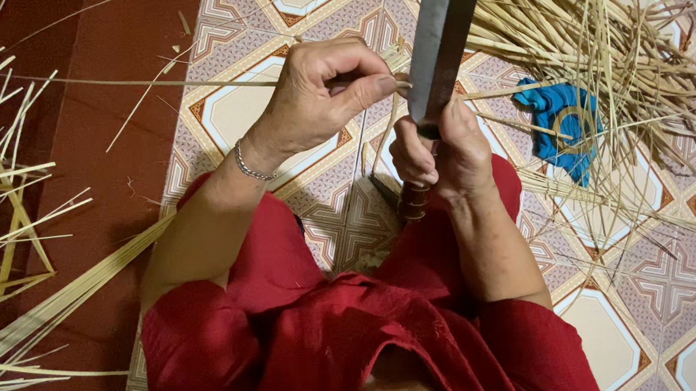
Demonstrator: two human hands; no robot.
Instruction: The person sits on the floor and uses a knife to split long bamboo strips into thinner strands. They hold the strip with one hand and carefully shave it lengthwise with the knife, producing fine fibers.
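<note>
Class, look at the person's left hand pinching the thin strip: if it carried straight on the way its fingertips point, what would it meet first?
Most likely the knife blade: the left hand points right, fingertips almost at its edge.

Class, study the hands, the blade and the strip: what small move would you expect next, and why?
Probably the left hand draws the thin bamboo strip further across the knife blade. The strip is pinched right at the blade's edge, while the right hand grips the handle and holds the blade upright.
</note>
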